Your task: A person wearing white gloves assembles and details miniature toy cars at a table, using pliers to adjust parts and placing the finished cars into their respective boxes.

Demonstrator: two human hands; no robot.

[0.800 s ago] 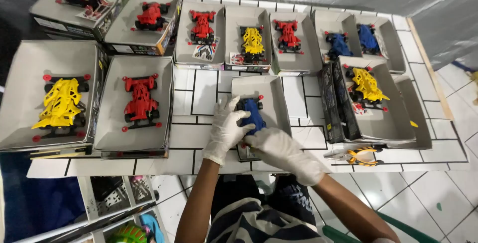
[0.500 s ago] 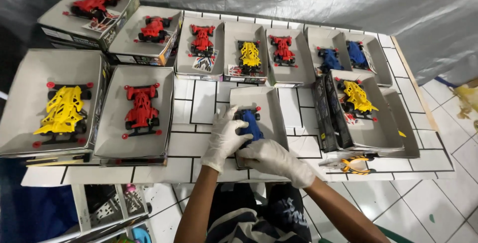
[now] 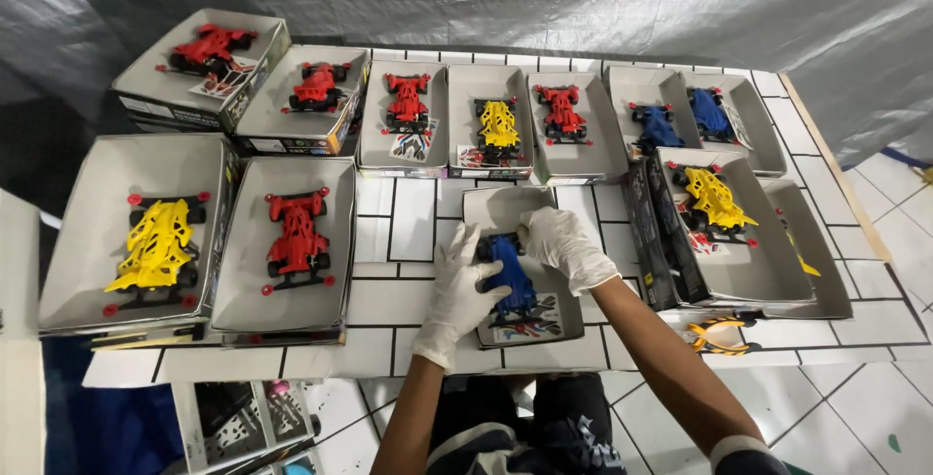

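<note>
1. Blue plastic toy racing car (image 3: pixel 509 279): lies in the shallow grey cardboard box tray (image 3: pixel 496 211) on the white tiled table (image 3: pixel 413 212), as it did a moment ago. Only the hands have shifted on it.
2. Left hand (image 3: pixel 459 290), white-gloved: moved from lying over the car to its left flank, fingers loosely curled against it.
3. Right hand (image 3: pixel 562 242), white-gloved: moved from the tray's near edge up to the car's front, fingers half bent, touching; whether it pinches I cannot tell.
4. Neighbours: red toy car (image 3: pixel 296 237) and yellow toy car (image 3: pixel 157 246) in trays at left.
</note>
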